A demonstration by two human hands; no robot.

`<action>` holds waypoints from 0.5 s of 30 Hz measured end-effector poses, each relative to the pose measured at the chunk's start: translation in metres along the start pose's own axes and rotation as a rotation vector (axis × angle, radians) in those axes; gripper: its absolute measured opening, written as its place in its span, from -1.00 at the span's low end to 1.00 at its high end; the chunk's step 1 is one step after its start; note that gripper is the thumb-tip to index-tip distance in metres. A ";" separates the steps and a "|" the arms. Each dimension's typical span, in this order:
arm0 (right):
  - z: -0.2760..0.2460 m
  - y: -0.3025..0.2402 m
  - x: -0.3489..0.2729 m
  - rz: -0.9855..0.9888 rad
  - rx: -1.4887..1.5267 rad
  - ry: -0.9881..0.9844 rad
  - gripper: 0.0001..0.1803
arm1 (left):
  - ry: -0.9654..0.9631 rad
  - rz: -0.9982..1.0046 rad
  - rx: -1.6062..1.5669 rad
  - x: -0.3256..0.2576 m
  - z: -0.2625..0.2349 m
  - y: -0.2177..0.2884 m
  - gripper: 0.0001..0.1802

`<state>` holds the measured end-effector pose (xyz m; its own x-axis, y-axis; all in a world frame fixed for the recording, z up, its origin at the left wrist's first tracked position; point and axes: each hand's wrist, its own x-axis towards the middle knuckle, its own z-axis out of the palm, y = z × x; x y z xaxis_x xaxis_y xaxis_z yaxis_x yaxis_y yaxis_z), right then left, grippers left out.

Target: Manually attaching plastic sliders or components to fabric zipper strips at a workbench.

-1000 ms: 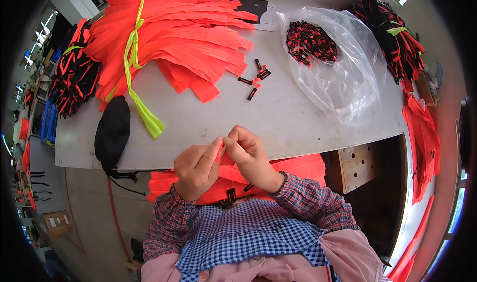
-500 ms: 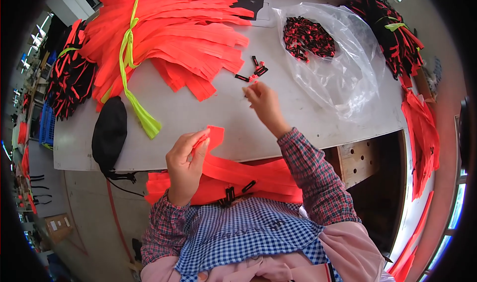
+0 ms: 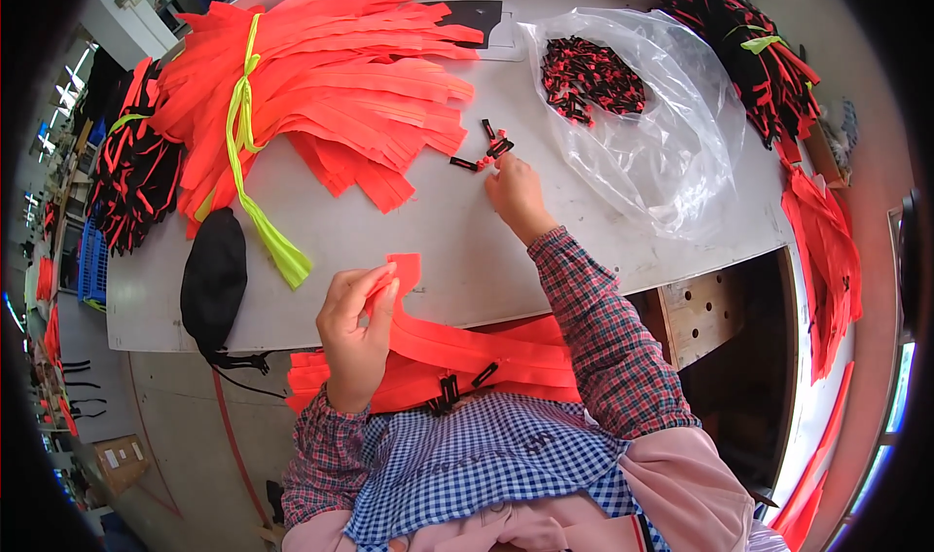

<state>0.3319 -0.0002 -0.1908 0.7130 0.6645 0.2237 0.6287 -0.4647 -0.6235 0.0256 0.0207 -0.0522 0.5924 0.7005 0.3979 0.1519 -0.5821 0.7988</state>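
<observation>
Bare table (image 3: 428, 231) lies open just below the orange strips (image 3: 321, 95). Right of them, small clips (image 3: 486, 148) and a plastic bag (image 3: 642, 124) crowd the way; a black pouch (image 3: 214, 280) blocks their lower left.

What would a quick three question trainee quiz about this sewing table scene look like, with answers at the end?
1. True or false: the left hand pinches the end of an orange strap.
2. Which things does the right hand reach? A) the small black and red clips loose on the table B) the black pouch C) the yellow tie
3. Fill in: most of the small clips sit inside a clear plastic ____.

Key: 1 true; 2 A; 3 bag.
</observation>
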 end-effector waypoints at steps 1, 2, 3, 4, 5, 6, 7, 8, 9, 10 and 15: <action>-0.010 -0.003 -0.004 0.043 0.085 -0.069 -0.75 | 0.005 -0.002 -0.015 0.000 0.001 0.001 -0.74; -0.022 -0.009 -0.008 0.098 0.157 -0.137 -0.75 | 0.013 -0.003 -0.030 0.000 0.001 0.002 -0.74; -0.034 -0.018 -0.014 0.163 0.453 -0.204 -0.76 | 0.022 -0.001 -0.062 0.001 0.001 0.003 -0.74; -0.046 -0.029 -0.022 0.241 0.737 -0.274 -0.77 | 0.019 0.017 -0.020 0.002 0.001 0.005 -0.74; -0.059 -0.042 -0.031 0.368 0.992 -0.343 -0.79 | 0.016 0.031 0.008 0.002 0.000 0.006 -0.74; -0.073 -0.053 -0.043 0.331 1.179 -0.436 -0.80 | 0.008 0.039 0.035 0.002 0.000 0.009 -0.74; -0.089 -0.064 -0.058 0.303 1.372 -0.537 -0.82 | 0.000 0.041 0.033 0.001 0.000 0.011 -0.75; -0.102 -0.077 -0.071 0.315 1.399 -0.577 -0.82 | -0.009 0.046 0.030 0.002 0.001 0.013 -0.75; -0.114 -0.089 -0.083 0.243 1.489 -0.642 -0.82 | -0.016 0.056 0.023 0.003 0.003 0.015 -0.76; -0.123 -0.101 -0.094 0.195 1.487 -0.628 -0.87 | -0.019 0.064 0.033 0.003 0.003 0.018 -0.76; -0.141 -0.140 -0.126 0.018 1.305 -0.518 -0.85 | -0.007 0.197 0.080 0.002 0.005 0.029 -0.72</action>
<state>0.1981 -0.1014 -0.0260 0.3445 0.9346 0.0884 -0.3208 0.2057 -0.9246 0.0353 0.0027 -0.0309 0.6222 0.5676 0.5392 0.0951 -0.7384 0.6676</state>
